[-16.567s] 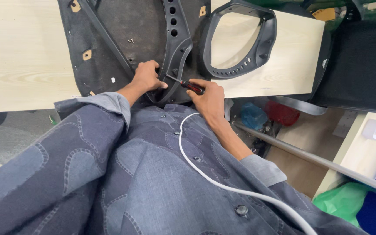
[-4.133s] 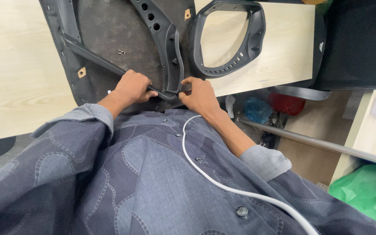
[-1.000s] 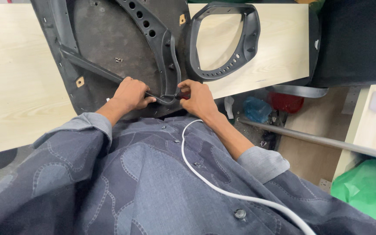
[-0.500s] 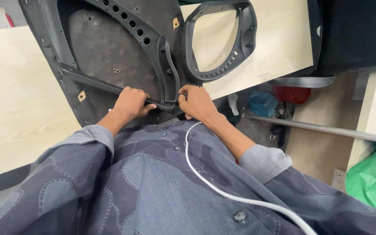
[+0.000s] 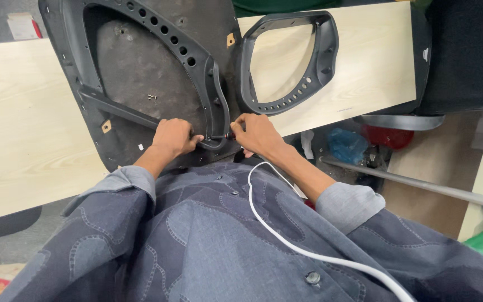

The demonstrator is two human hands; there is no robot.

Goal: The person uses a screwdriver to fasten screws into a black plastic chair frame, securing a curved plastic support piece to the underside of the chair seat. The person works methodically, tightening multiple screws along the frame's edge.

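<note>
Gripping the lower curve of a black plastic frame piece [image 5: 211, 106], the left hand [image 5: 171, 137] is curling its fingers [image 5: 191, 140] tight around that rim, clamped on it. Just at its three o'clock, the right hand [image 5: 258, 133] is closing its fingers [image 5: 241, 124] around a small screwdriver [image 5: 219, 136], whose dark handle is mostly hidden in the fist while the thin shaft is pointing toward nine o'clock, its tip meeting the frame piece right beside the left hand's fingertips.

That frame piece is lying on a large black chair panel [image 5: 135, 78] with a rough dark inner face, which is resting on a pale wooden bench [image 5: 23, 123] and reaching up toward twelve o'clock. One row of round holes is running along the curved frame piece; I am counting about six. A few small loose screws [image 5: 152, 97] are sitting on the panel at eleven o'clock from the left hand, too small to count surely.

At one o'clock from the right hand, one separate black loop-shaped part [image 5: 325, 56] is lying on the bench, with its own row of small holes along the lower edge. One white cable [image 5: 286, 240] is trailing down over the person's grey patterned shirt [image 5: 197, 240] toward five o'clock. Under the bench at three o'clock, a blue bag [image 5: 347, 145] and a red object [image 5: 387, 136] are lying on the floor, their contents not visible.
</note>
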